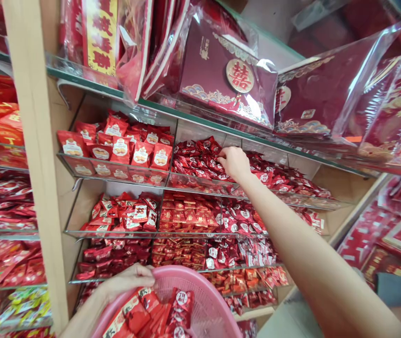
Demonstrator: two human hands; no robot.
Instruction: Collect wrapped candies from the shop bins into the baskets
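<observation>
My left hand (130,281) is closed over the rim of a pink plastic basket (209,286), low in the view. Inside lie several bright red packets (137,314) and some darker red packets (182,305) with round white labels. Stretched forward to the upper shelf, my right hand (237,164) has its fingers bent down among small dark red wrapped packets (198,157). Its fingertips are partly hidden there, so I cannot make out what they grip. Left of that pile, larger red packets (120,150) with white labels fill a neighbouring compartment.
A glass shelf (144,104) crosses just above my right hand, carrying plastic-wrapped maroon gift bags (214,70). Lower shelves hold more red packets (186,213) behind clear fronts. A wooden upright (33,141) stands at left, with further stocked shelves beyond it.
</observation>
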